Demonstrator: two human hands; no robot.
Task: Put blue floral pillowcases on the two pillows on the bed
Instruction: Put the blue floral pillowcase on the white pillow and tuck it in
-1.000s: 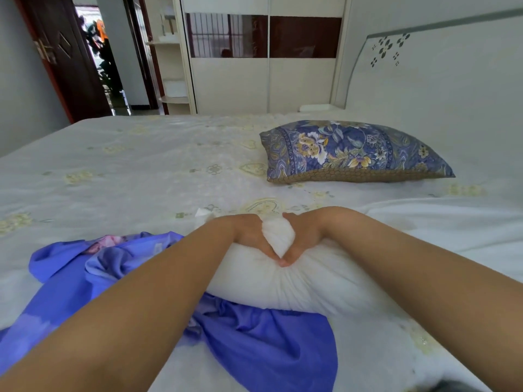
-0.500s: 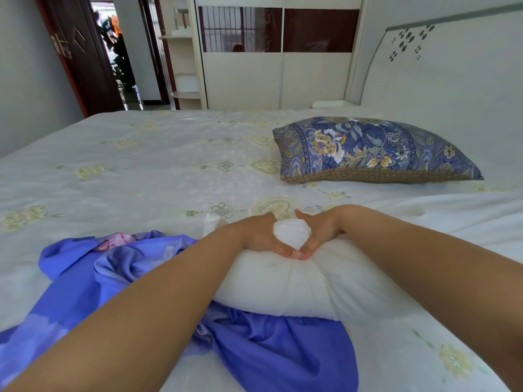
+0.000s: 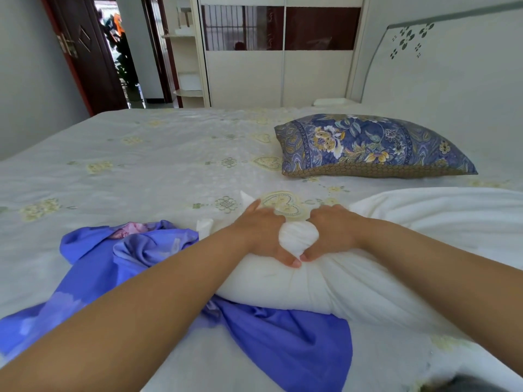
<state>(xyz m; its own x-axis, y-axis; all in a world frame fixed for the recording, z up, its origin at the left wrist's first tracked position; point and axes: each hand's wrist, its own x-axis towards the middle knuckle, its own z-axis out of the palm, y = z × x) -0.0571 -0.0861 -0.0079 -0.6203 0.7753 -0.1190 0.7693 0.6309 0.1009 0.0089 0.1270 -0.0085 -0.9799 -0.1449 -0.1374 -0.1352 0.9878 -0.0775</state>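
I see both hands meeting at the middle of a bare white pillow (image 3: 297, 281) that lies on the bed in front of me. The left hand (image 3: 261, 234) and the right hand (image 3: 334, 232) each clench a bunch of the pillow's stuffing, thumbs almost touching at the near side, so a round white lump bulges up between them. The pillow is plump and creased where it is squeezed. Its near edge lies on a crumpled blue pillowcase (image 3: 283, 343), plain violet-blue here with a pink flower patch showing at its far left fold; the case spreads out under my left forearm. Further off, to the right and well apart from the hands, a second pillow (image 3: 373, 145) already wears a blue floral cover with yellow blossoms. The bed sheet (image 3: 141, 165) is pale with faint yellow hearts.
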